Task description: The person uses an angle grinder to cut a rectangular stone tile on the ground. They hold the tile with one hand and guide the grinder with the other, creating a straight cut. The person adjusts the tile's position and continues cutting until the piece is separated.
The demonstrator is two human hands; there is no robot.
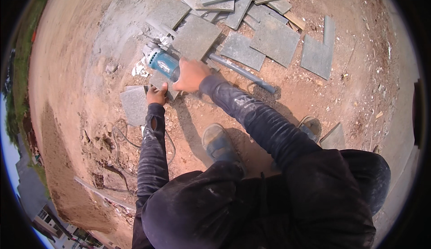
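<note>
A teal angle grinder [163, 64] lies on its side with its grey metal head toward the far left. My right hand [193, 75] is closed round the rear end of its body. Just nearer to me, my left hand [156, 95] grips the edge of a small grey tile piece [167, 82], thumb on top. The grinder's body is right above that piece; whether the two touch I cannot tell. Another grey tile [134, 105] lies on the dirt left of my left hand. A large square tile [196, 37] sits just beyond the grinder.
Several loose grey tiles [274, 40] are heaped and scattered at the far side. A grey pipe [244, 73] lies to the right of my right hand. A thin cable [117, 136] loops over rough dirt near my left forearm. My sandalled foot [220, 143] stands close by.
</note>
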